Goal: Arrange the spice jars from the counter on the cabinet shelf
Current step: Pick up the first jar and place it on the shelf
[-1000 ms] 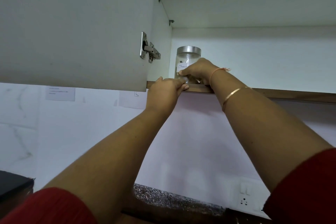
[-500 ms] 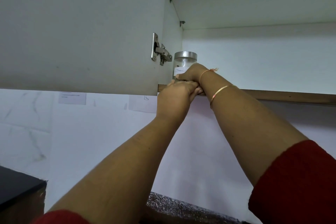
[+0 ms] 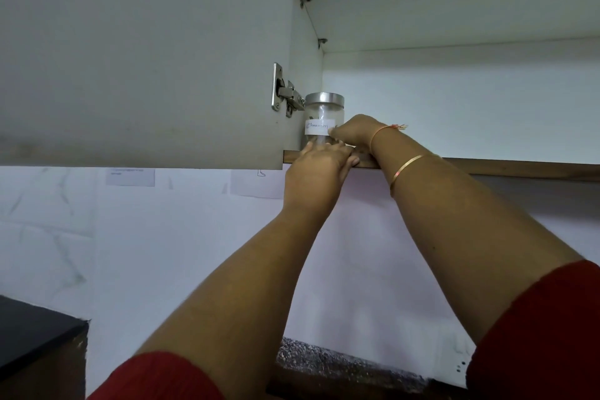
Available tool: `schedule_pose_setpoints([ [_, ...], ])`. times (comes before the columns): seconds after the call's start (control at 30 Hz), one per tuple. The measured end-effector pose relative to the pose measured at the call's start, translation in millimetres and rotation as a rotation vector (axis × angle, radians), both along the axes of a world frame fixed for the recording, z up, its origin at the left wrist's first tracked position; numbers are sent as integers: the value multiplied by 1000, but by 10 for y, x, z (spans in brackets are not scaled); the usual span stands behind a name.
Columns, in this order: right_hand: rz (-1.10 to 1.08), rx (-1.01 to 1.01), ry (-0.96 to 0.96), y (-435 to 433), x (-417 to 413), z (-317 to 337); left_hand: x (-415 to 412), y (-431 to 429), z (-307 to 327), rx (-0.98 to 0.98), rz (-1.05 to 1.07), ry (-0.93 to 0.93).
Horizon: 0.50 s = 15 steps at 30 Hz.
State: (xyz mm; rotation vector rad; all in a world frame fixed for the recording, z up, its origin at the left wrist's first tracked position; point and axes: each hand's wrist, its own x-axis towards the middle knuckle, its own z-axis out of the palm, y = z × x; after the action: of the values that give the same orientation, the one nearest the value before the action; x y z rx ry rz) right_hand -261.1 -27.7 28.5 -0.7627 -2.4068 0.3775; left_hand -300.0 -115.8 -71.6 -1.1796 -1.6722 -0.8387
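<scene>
The cinnamon jar (image 3: 323, 114) (near the shelf edge (image 3: 487, 169)), held by the right hand (image 3: 355, 135) and braced by the flat-fingered left hand (image 3: 319, 166), could be tipped by an uneven push.

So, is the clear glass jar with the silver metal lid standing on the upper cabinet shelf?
No, the clear glass jar stands upright on the lower wood-edged shelf.

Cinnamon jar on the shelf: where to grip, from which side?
Grip the clear round body of the cinnamon jar below its metal lid, coming from the front-right. It stands upright close to the cabinet side wall and hinge on its left, so probably only that side leaves finger room.
</scene>
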Motion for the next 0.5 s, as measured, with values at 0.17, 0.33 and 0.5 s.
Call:
schedule_pose_setpoints([
  [0.17, -71, 9, 57, -102, 334, -73, 126, -48, 1, -3, 22, -8],
  [0.33, -171, 231, 221, -214, 624, -344, 285, -99, -78, -75, 99, -42],
  [0.5, -160, 536, 369, -228, 893, -804, 416, -155, -199, -125, 23, -167],
])
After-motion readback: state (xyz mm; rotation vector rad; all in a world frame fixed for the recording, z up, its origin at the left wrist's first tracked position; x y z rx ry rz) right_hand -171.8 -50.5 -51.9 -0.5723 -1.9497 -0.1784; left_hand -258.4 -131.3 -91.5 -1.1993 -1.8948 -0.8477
